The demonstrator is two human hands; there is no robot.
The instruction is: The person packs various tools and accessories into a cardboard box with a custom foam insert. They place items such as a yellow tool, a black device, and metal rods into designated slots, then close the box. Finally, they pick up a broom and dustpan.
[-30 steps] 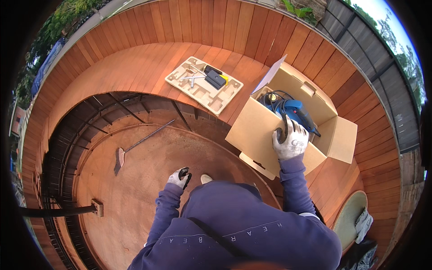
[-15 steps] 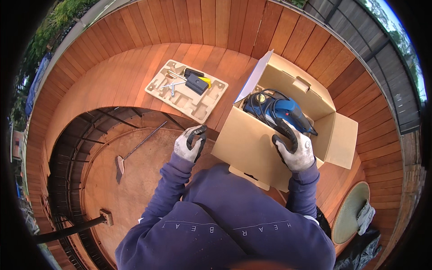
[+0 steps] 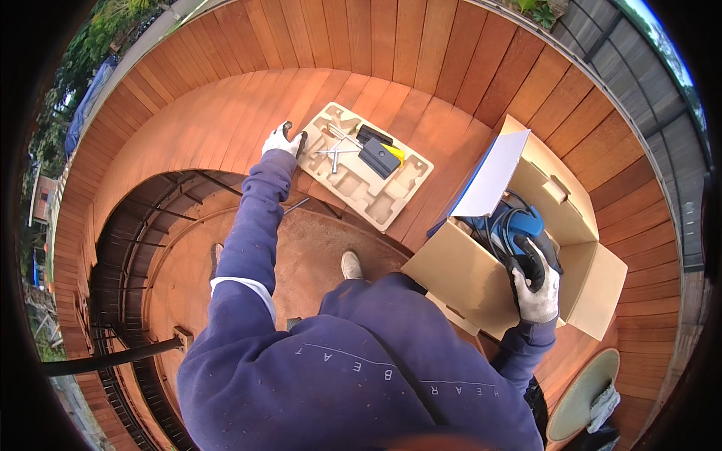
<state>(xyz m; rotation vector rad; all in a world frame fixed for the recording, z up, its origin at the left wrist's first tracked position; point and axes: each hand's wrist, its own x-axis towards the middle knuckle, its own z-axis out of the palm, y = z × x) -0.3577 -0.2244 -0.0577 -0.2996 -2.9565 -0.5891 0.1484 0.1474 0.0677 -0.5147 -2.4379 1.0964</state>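
Left hand, gloved, arm stretched out over the bench: fingers released and spread, nothing grasped, thumb at the left edge of the moulded tray; whether it touches cannot be told. Tray lies flat on the curved wooden bench, apart from the box. In it, loose: silver rods, crossing; dark block, yellow piece beside it. Several hollows bare. Below the tray, a light shoe on the floor. Further right, the cardboard box, top open, white-faced flap raised at its left end, plain flap folded out at its right. Blue power tool sits inside, black cable looped over its left part. Right hand, also gloved, at the box's near edge, beside the tool: fingers curled, a gap between thumb and fingers; whether they grip the wall or merely rest, cannot tell. Progress, my judgement: partway. Box opened, tool in it; tray and small parts outside, flaps not closed. Far right, a round mat-like disc, grey cloth over its edge.
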